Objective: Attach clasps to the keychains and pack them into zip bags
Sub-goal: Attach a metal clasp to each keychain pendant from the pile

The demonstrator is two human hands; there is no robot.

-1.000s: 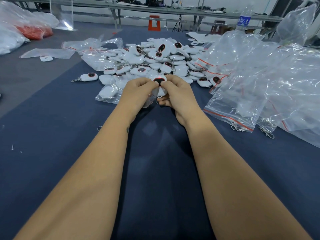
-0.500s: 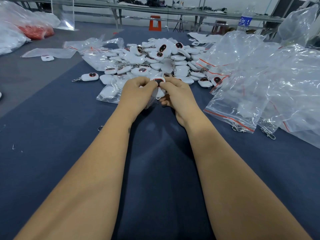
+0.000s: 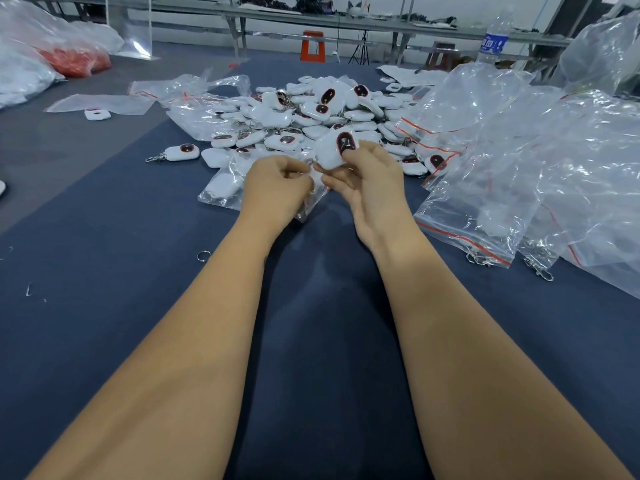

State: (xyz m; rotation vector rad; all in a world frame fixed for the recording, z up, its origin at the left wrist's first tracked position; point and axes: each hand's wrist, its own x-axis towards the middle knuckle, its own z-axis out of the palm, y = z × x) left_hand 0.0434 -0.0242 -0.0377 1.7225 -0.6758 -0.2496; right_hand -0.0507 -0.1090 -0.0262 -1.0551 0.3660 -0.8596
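My right hand pinches a white keychain with a dark red-rimmed oval, tilted up above the table. My left hand is curled just left of it, fingertips pinching something small and metallic at the keychain's lower edge; what it is I cannot make out. Behind the hands lies a heap of like white keychains. A packed zip bag lies under my left hand. Loose metal clasps lie at the right, by a pile of clear zip bags.
A single keychain with a clasp lies left of the heap. A loose ring sits on the blue table cloth. More bags with red and white contents are at the far left; a water bottle stands far right.
The keychain has been lifted and turned so its dark oval faces me, now held by the right hand alone. My left hand has drawn slightly away to its lower left edge.
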